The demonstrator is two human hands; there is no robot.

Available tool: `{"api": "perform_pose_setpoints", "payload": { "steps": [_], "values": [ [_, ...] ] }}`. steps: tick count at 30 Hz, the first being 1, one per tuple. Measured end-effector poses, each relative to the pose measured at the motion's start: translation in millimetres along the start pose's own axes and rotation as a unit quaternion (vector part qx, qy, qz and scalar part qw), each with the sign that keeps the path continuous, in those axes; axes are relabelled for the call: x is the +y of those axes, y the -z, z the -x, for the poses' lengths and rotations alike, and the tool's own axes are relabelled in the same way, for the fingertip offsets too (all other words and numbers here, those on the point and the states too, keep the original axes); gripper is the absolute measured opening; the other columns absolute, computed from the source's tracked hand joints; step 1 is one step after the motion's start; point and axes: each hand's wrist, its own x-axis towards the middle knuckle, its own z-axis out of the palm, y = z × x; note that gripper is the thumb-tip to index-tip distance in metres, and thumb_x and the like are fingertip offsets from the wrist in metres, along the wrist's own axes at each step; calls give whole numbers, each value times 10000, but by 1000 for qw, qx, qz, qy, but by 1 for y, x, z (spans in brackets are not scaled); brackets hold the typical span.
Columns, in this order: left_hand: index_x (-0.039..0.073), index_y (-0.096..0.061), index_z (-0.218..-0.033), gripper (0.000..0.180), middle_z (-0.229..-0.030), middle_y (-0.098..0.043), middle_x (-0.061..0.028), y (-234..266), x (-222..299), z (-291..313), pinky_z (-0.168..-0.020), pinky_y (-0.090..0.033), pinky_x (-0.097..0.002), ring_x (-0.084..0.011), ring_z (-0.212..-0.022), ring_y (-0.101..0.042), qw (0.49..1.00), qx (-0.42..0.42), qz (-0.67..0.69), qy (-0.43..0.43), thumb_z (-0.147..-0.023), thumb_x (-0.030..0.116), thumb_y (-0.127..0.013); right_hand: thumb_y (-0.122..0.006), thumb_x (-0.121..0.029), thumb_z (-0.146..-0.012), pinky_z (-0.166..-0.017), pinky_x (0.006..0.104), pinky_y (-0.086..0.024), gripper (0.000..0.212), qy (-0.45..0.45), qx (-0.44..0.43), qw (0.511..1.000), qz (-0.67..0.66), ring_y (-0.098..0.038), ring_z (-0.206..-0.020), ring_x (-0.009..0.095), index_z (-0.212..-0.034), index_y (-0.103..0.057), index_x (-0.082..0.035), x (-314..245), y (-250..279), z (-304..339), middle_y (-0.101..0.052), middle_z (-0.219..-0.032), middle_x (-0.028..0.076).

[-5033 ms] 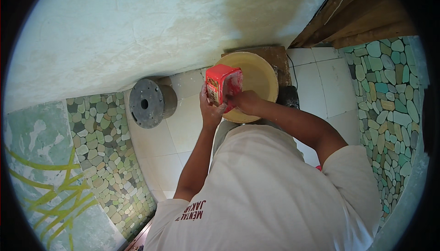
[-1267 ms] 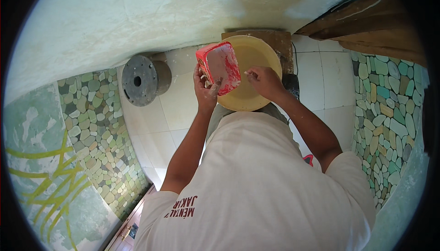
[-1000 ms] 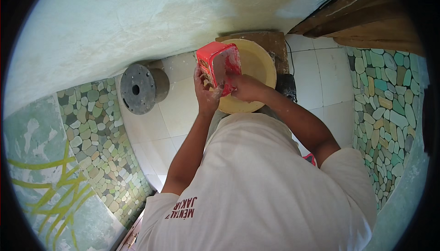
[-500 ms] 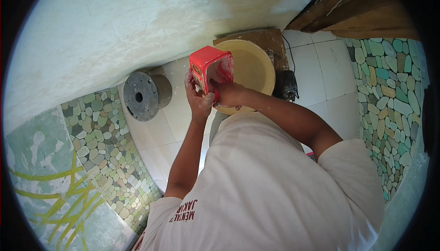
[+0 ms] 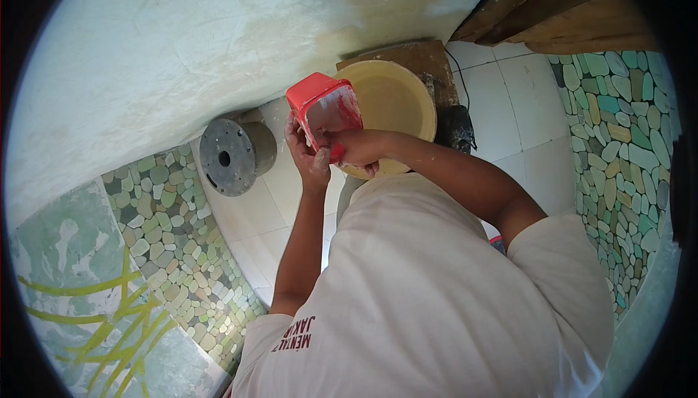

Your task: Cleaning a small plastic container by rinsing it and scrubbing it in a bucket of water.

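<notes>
A red rectangular plastic tub (image 5: 308, 91) is held tilted, its open mouth turned up toward me. White residue coats its inside. My left hand (image 5: 313, 159) is wrapped round the tub's left lower side, thumb near the rim. My right hand (image 5: 361, 149) grips the near rim, with some fingers reaching into the mouth; their tips are partly hidden. Both hands carry whitish smears. Just beyond and to the right of the tub stands a round yellow basin (image 5: 411, 77) with cloudy, tan contents, partly covered by my right hand and forearm.
A grey spool-like cylinder (image 5: 224, 158) lies on the white tiles at left. Behind the basin are a brown board (image 5: 422, 55) against the wall and a dark object (image 5: 456, 127) with a black cable. Pebble-mosaic strips (image 5: 171, 231) border the tiles. Brown sheeting (image 5: 582, 13) hangs at upper right.
The tub has shifted slightly left with both hands on it. It has turned a little, so more of its inside shows. The whole view has also moved slightly.
</notes>
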Motion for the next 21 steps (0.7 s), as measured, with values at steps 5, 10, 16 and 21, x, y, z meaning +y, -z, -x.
{"api": "perform_pose_setpoints", "payload": {
  "steps": [5,10,16,21],
  "values": [
    [-9,-161,-1450,1003,-1389,-340,-147,-5,3,7,-1073,-315,-409,-272,-1294,-368,999,19,-33,-10,-742,446,-707,-440,-185,-874,-321,291,-442,287,-47,-3,994,-94,-501,-374,159,-1122,-459,-42,-15,-4,8,-444,-543,51],
    [-39,-151,-1448,1028,-1413,-312,-166,-7,8,11,-1101,-259,-410,-281,-1317,-331,997,43,-53,-25,-773,558,-647,-442,-144,-849,-316,307,-447,151,-41,28,990,-133,-543,-372,198,-867,-510,-11,-29,-10,17,-472,-536,84],
    [-40,-168,-1442,1022,-1408,-321,-159,6,1,8,-1090,-271,-400,-265,-1302,-347,995,29,-58,-70,-771,562,-651,-377,-118,-848,-339,307,-459,250,-25,15,997,-69,-544,-386,198,-1046,-499,-25,-41,-13,20,-477,-541,84],
    [-31,-178,-1440,1017,-1382,-350,-148,1,15,7,-1076,-291,-390,-255,-1277,-370,996,31,-60,-51,-765,561,-656,-399,-101,-825,-323,299,-414,377,-14,-8,996,-82,-500,-358,170,-1196,-450,-60,-44,-14,19,-430,-520,49]
  ]
}}
